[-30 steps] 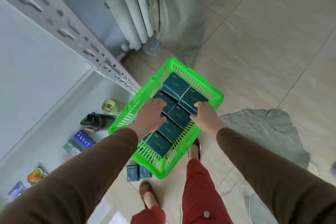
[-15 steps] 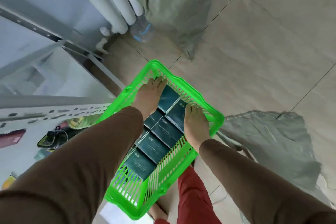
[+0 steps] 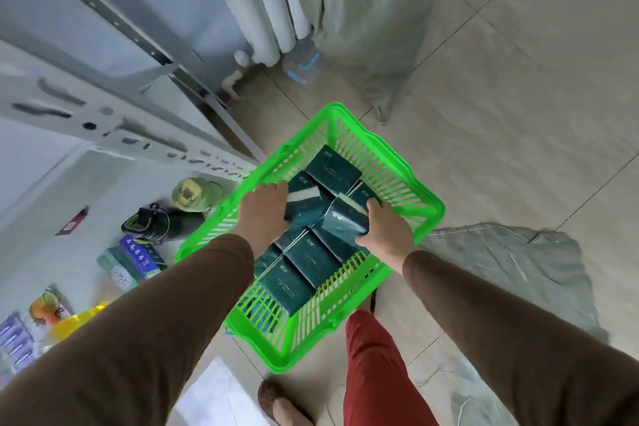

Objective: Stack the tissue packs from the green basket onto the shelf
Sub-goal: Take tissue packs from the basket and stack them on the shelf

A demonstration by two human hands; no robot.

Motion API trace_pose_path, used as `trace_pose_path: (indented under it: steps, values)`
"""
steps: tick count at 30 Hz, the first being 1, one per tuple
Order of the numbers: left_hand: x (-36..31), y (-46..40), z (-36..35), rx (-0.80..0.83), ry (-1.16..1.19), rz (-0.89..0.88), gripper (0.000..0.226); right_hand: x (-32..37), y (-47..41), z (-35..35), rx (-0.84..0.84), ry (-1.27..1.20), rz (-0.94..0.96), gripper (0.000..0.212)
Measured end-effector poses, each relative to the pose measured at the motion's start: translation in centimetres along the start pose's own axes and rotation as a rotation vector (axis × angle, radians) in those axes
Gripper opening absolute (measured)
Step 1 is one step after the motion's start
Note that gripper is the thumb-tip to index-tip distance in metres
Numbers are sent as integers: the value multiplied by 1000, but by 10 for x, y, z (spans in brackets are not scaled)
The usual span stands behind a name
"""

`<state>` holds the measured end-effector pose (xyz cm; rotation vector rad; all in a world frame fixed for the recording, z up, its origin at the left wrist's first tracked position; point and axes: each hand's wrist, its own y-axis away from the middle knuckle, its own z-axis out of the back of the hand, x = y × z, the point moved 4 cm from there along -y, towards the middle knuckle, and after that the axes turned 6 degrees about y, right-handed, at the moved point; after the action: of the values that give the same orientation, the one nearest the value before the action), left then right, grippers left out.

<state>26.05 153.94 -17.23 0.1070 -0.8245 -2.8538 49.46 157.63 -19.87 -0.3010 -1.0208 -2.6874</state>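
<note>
We stand over the basket (image 3: 411, 197) on the floor (image 3: 501, 86), both hands down in it. Our right hand (image 3: 385, 232) has its fingers (image 3: 373, 207) curled round one pack (image 3: 340, 220), which tilts up above the layer beneath. Our left hand (image 3: 262, 211) grips a second pack (image 3: 302, 207), just left of the first and also lifted at an angle. We judge the step is pulling these two clear: we should draw each straight up, keeping thumbs under the soft wrap so it does not slip, and keep them apart so they do not snag the rim.

Nearer than our fingers, three or four packs (image 3: 304, 259) lie flat in two rows, filling the near half of the basket. Beyond our fingers one more pack (image 3: 333, 168) lies toward the far wall, and another peeks out beside the right fingertips. Left of our left hand runs the shelf (image 3: 103, 128), where the packs must go; a sack (image 3: 363, 10) leans farther off.
</note>
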Motion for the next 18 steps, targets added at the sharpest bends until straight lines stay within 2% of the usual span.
trace_pose_path:
  steps: [4,10,12,15,18]
  values:
    - [62,91,18,-119,313,153,63,52,55,19,-101,-111,161,57]
    - [178,280,35,-248,543,265,46,200,184,21,-200,-289,378,67]
    - [214,357,34,-319,582,280,38,255,240,11,-195,-426,396,70]
    - [272,470,34,-398,599,328,30,334,317,-7,-112,-685,440,58]
    - [332,563,39,-455,610,405,33,415,377,-18,-65,-770,558,47]
